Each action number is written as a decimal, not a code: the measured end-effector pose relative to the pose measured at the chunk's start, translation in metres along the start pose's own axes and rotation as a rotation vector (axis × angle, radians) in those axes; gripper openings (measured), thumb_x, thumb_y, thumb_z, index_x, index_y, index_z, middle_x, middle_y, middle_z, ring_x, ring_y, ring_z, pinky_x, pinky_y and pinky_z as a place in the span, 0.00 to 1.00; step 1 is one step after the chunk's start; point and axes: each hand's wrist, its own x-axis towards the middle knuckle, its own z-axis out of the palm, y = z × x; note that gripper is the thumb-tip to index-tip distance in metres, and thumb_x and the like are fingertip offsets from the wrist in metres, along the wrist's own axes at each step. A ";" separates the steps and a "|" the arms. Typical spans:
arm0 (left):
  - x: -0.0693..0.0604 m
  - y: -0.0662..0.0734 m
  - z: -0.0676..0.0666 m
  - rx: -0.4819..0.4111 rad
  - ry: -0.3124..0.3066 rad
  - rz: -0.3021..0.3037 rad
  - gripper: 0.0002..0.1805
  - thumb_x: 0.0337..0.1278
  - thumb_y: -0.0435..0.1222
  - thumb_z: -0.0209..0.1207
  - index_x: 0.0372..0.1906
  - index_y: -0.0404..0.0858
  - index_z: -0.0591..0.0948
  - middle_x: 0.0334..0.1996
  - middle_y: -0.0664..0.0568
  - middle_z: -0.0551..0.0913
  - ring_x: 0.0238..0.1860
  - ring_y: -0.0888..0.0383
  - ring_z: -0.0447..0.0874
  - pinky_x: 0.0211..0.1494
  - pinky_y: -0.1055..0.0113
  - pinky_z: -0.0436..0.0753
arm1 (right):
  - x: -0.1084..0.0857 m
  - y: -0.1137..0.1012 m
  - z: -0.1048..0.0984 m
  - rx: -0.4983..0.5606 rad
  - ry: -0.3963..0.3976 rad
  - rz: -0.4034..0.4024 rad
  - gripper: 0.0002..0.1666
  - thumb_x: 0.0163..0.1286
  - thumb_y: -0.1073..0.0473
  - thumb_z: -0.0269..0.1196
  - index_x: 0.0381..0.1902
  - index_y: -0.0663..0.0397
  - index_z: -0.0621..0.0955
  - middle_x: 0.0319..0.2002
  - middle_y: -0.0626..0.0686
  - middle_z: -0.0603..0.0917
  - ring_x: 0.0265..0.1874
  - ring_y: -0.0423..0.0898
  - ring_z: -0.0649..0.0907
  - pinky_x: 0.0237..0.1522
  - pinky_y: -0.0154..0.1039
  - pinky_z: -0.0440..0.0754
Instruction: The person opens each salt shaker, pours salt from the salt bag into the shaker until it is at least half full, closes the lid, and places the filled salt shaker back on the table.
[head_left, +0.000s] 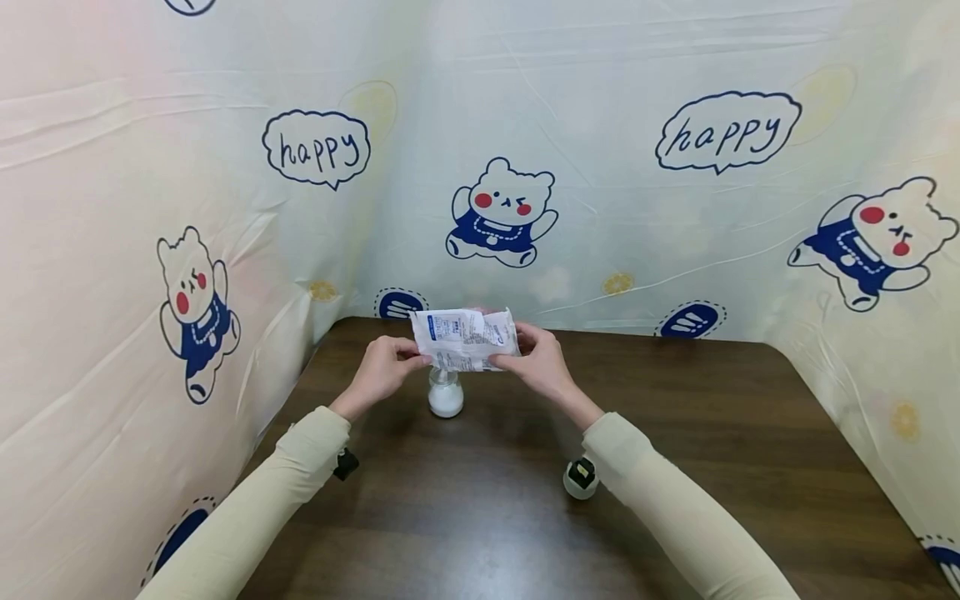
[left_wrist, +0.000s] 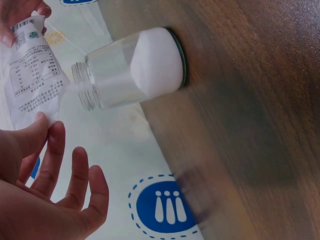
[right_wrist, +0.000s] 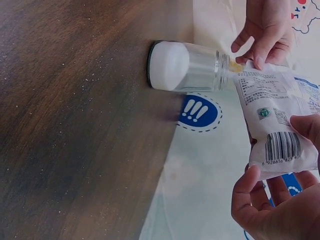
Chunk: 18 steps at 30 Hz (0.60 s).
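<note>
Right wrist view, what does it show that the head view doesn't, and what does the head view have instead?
Only the right wrist view shows the side of the printed white packet with the barcode, QR code and green logo.

Only the head view shows the cream sleeves and the "happy" speech bubbles.

Both show the left hand and right hand holding the packet, the glass jar with white contents, the wooden table and the patterned cloth.
</note>
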 end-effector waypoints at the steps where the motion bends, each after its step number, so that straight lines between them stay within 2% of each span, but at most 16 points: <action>1: 0.000 0.000 0.000 0.000 -0.001 0.000 0.07 0.65 0.30 0.71 0.45 0.32 0.92 0.41 0.45 0.91 0.37 0.45 0.80 0.37 0.59 0.76 | 0.000 0.001 0.000 0.001 0.001 0.002 0.29 0.64 0.61 0.78 0.63 0.53 0.84 0.49 0.55 0.87 0.44 0.59 0.83 0.43 0.42 0.83; 6: 0.000 0.000 0.001 -0.008 -0.003 -0.003 0.07 0.65 0.30 0.71 0.45 0.32 0.92 0.41 0.45 0.91 0.37 0.44 0.79 0.37 0.59 0.76 | -0.002 0.002 0.000 0.004 0.005 0.006 0.30 0.64 0.62 0.79 0.63 0.53 0.84 0.49 0.54 0.87 0.44 0.56 0.83 0.43 0.42 0.83; 12: 0.001 0.000 0.001 0.003 -0.001 0.004 0.07 0.65 0.30 0.71 0.45 0.32 0.92 0.41 0.45 0.91 0.37 0.44 0.79 0.37 0.58 0.76 | -0.002 0.002 0.001 0.022 0.003 -0.004 0.29 0.63 0.63 0.78 0.62 0.54 0.84 0.49 0.55 0.87 0.45 0.59 0.83 0.41 0.41 0.83; 18: 0.001 0.000 0.000 0.004 0.002 0.009 0.07 0.65 0.30 0.71 0.45 0.32 0.92 0.41 0.45 0.91 0.37 0.44 0.79 0.37 0.59 0.75 | -0.002 0.004 0.001 0.010 0.004 0.000 0.29 0.63 0.63 0.79 0.62 0.53 0.84 0.49 0.54 0.88 0.43 0.55 0.84 0.41 0.40 0.83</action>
